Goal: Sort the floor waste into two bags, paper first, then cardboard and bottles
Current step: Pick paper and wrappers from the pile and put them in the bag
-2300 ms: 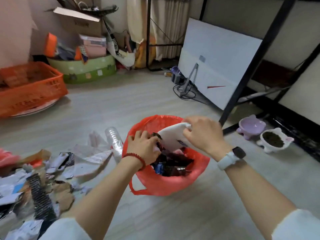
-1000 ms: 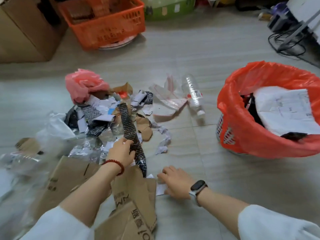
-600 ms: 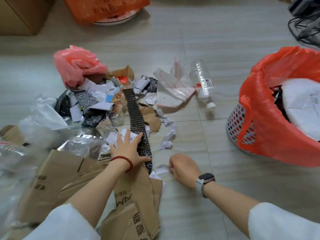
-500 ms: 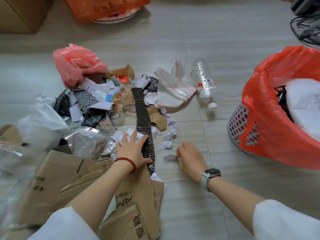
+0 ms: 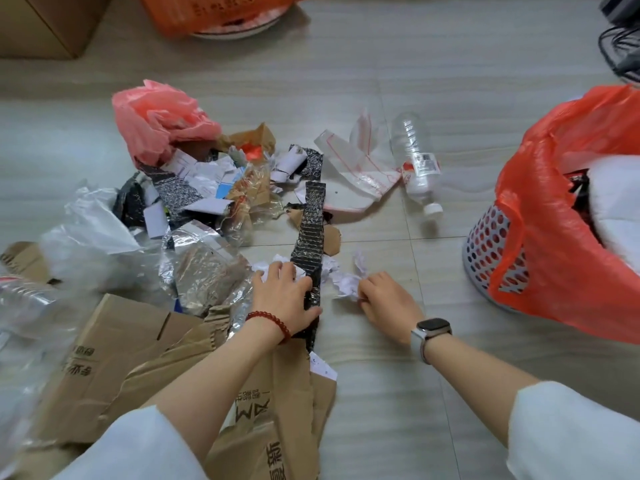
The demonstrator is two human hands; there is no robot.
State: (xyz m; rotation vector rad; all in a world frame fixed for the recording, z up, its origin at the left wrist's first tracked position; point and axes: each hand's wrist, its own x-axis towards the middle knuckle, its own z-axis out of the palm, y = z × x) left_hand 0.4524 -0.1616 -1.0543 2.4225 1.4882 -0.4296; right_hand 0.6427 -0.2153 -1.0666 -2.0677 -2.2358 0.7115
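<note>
We see the left hand (image 5: 282,296) spread flat, fingers open, on a long black crinkled foil strip (image 5: 309,237). The right hand (image 5: 386,301) pinches crumpled white paper (image 5: 346,284) on the grey tiled floor (image 5: 381,393). Torn brown cardboard (image 5: 114,355) lies near left; a clear ribbed bottle (image 5: 417,161) far centre. The red bag (image 5: 554,237), lining a perforated basket (image 5: 485,247), stands right.
</note>
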